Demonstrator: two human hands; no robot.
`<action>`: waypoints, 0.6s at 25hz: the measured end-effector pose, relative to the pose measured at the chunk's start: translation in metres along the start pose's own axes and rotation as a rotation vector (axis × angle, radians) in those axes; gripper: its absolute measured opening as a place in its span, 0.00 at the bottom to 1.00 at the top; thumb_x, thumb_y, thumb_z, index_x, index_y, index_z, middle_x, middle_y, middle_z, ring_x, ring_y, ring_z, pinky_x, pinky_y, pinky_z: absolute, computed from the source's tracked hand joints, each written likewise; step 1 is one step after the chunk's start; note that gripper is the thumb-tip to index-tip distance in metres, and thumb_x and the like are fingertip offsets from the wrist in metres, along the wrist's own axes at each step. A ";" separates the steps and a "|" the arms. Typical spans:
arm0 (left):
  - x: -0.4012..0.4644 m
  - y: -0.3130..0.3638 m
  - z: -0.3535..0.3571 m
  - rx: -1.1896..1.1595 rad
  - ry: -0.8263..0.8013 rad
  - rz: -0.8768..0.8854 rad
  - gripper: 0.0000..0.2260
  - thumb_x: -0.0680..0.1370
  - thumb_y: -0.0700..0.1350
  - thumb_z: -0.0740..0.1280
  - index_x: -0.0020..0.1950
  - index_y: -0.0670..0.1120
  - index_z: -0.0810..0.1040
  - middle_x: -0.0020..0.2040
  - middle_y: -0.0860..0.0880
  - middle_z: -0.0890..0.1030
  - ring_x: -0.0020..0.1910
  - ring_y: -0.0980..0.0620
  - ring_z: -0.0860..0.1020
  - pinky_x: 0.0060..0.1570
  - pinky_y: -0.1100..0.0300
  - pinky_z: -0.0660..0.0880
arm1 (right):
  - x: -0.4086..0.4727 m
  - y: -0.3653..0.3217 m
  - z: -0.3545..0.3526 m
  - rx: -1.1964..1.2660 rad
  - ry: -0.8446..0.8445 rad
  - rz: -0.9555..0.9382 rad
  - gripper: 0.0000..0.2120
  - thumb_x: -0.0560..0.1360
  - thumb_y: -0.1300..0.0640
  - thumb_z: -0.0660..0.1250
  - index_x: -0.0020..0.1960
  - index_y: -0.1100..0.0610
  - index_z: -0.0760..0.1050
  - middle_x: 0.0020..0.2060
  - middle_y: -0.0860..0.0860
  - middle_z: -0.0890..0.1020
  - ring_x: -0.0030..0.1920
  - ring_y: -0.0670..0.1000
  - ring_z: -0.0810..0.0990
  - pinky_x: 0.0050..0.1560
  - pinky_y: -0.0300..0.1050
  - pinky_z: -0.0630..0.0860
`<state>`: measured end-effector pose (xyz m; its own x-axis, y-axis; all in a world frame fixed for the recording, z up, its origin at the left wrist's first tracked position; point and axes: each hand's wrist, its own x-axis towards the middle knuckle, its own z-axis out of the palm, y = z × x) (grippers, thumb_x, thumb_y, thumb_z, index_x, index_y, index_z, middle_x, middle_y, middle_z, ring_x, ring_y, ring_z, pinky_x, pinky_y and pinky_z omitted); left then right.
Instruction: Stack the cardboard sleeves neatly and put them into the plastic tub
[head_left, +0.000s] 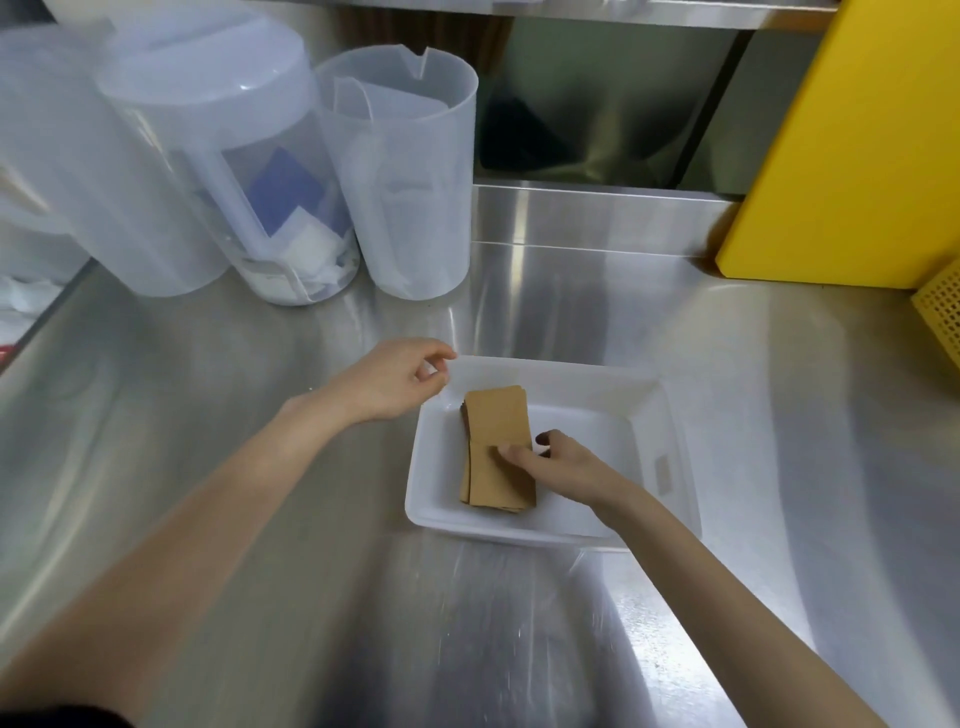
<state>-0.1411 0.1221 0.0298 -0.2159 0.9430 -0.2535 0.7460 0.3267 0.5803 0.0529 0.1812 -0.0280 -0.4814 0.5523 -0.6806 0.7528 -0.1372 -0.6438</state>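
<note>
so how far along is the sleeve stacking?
Done: brown cardboard sleeves already lie stacked inside the white plastic tub. In hand: right hand presses on the stack; left hand hovers empty at the tub's corner. Left: squaring the slightly fanned edges.

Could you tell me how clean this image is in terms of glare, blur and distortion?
Head view: glare streaks the steel counter; wide-angle bending curves the pitchers at the left edge; the cardboard sleeves in the plastic tub stay fairly sharp.

Right hand (558, 462) hides sleeve stack (496, 441) edge; yellow basket (941, 306) cut off.
</note>
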 end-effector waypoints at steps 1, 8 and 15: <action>-0.006 -0.007 0.002 -0.014 0.036 -0.031 0.16 0.77 0.45 0.59 0.64 0.45 0.70 0.58 0.46 0.78 0.48 0.52 0.74 0.49 0.61 0.69 | 0.001 0.000 0.000 0.023 0.007 0.003 0.34 0.72 0.40 0.61 0.69 0.60 0.57 0.66 0.55 0.68 0.59 0.53 0.70 0.57 0.45 0.68; -0.034 -0.024 0.038 -0.197 0.060 -0.129 0.21 0.77 0.45 0.60 0.69 0.47 0.62 0.52 0.47 0.76 0.44 0.47 0.79 0.38 0.72 0.67 | 0.006 -0.014 0.015 0.069 0.030 0.019 0.24 0.74 0.46 0.61 0.64 0.59 0.64 0.61 0.55 0.73 0.54 0.53 0.73 0.51 0.46 0.74; -0.036 -0.028 0.048 -0.216 0.089 -0.134 0.21 0.78 0.46 0.57 0.71 0.49 0.58 0.59 0.44 0.74 0.51 0.48 0.75 0.51 0.64 0.64 | 0.017 -0.032 0.050 0.012 0.069 0.033 0.25 0.72 0.44 0.60 0.61 0.61 0.65 0.61 0.58 0.71 0.56 0.57 0.75 0.52 0.51 0.78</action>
<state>-0.1242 0.0755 -0.0146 -0.3657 0.8890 -0.2757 0.5572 0.4463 0.7002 -0.0016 0.1541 -0.0364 -0.4241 0.6030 -0.6756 0.7619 -0.1656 -0.6261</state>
